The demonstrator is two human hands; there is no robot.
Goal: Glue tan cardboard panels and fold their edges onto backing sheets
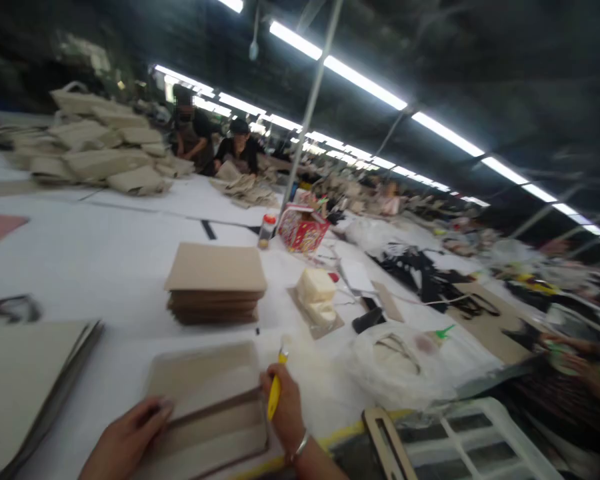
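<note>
My right hand, with a bracelet at the wrist, is closed round a yellow-handled brush, its bristle end pointing up and away. The fingers are at the right edge of a beige panel with a dark-edged strip across its near part. At the panel's left side, my left hand holds the edge between thumb and fingers. Behind the panel stands a neat stack of beige pieces. To its right, a pale yellow block sits on a small board.
A larger beige sheet pile lies at the left. At the right are a plastic-covered round container, a slotted wooden piece and a white grid tray. A red patterned box stands by a pole. Another person's hands are far right.
</note>
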